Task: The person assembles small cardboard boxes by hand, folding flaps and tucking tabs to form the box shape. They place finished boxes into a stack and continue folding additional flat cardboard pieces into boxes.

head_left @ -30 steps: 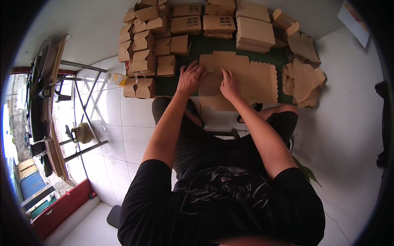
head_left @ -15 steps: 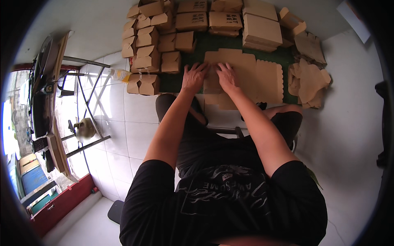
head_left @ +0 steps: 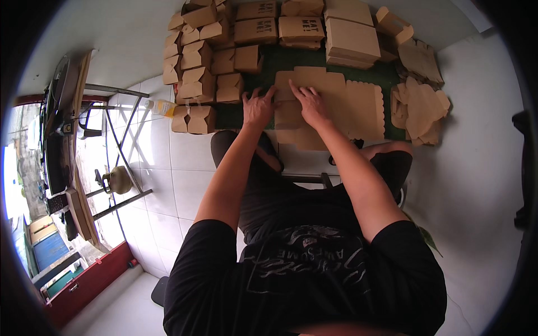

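Observation:
In front of me an unfolded brown cardboard box blank (head_left: 330,106) lies flat on a green table mat (head_left: 266,73), its right flap scalloped along the edge. My right hand (head_left: 311,105) rests on the blank's left part, fingers stretched out. Just beside the blank's left edge is my left hand (head_left: 259,108), its fingers apart and bent a little, the thumb side near the cardboard. Neither hand grips anything.
Folded kraft boxes (head_left: 197,84) are stacked at the left. Printed brown boxes (head_left: 301,29) and a pile of flat cardboard (head_left: 352,42) stand at the back. Cut paper pieces (head_left: 421,109) lie right. A bottle with yellow liquid (head_left: 161,107) is beside the left boxes.
My left hand has shifted left, off the blank toward its edge. The right hand has stayed on the cardboard, its fingers moving slightly left. The view has tilted a little.

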Tool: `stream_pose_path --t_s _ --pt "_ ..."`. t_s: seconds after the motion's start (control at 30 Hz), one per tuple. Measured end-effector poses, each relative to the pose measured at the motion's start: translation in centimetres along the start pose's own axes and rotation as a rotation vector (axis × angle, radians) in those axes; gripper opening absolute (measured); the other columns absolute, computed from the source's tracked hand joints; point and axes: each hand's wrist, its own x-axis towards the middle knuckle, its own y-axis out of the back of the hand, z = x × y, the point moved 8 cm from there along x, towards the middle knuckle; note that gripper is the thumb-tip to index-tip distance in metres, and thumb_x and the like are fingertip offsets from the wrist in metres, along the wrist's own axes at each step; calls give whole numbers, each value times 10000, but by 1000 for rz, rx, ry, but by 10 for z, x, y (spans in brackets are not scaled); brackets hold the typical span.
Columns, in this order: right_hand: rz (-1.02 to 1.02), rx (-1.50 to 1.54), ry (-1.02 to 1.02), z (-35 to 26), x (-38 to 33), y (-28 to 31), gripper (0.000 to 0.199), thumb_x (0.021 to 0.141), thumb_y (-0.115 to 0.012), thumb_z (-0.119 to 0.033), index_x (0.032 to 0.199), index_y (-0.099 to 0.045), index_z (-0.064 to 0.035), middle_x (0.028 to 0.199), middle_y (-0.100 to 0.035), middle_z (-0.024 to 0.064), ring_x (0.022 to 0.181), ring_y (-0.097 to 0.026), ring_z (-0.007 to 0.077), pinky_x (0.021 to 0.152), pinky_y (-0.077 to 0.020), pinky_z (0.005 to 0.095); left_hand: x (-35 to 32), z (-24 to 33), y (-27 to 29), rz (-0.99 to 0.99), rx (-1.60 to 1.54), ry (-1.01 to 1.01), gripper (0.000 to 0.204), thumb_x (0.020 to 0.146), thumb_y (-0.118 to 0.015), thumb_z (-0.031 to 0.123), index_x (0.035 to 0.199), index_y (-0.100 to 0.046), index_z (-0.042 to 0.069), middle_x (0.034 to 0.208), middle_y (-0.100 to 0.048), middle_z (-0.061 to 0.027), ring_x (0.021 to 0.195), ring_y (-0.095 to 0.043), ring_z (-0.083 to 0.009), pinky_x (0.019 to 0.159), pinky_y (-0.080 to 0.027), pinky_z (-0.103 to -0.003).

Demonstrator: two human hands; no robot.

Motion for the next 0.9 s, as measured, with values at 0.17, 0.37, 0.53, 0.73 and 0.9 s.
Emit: stream_pose_path --t_s 0.17,0.37,0.53,0.73,0.9 --pt "117 438 -168 48 11 3 894 955 -721 -7 1776 -393 -140 1476 -641 244 1401 -623 452 1175 -557 523 4 15 29 166 -22 -101 675 853 -944 352 1464 -687 222 1319 -772 -55 1339 -660 -271 1104 -450 -547" --pt "126 115 -99 74 31 22 769 982 -854 -211 1661 -520 -72 1621 -530 158 1471 -549 450 1202 -510 567 10 47 32 151 -66 -274 698 762 -973 316 1407 -718 234 1351 -648 -57 1314 -609 -302 1084 -449 -551" --pt "-27 -19 -84 80 53 24 973 881 -966 -369 1700 -497 -135 1711 -444 118 1585 -433 463 1321 -408 603 37 58 46 199 -36 -236 735 745 -981 360 1426 -729 246 1388 -621 -63 1374 -551 -330 1108 -424 -591" --pt "-164 -26 -184 92 61 21 1075 747 -1047 -370 1675 -529 -207 1694 -438 102 1541 -458 472 1291 -450 601 87 66 19 -11 117 -166 987 706 -1006 434 1608 -641 268 1464 -673 -68 1452 -550 -307 1172 -394 -635" --pt "-150 -107 -255 97 68 13 1036 701 -1070 -291 1599 -555 -270 1666 -415 72 1470 -507 437 1199 -534 610 105 63 1 -206 155 -89 1141 670 -1049 496 1685 -568 293 1517 -667 -58 1479 -587 -307 1168 -403 -658"
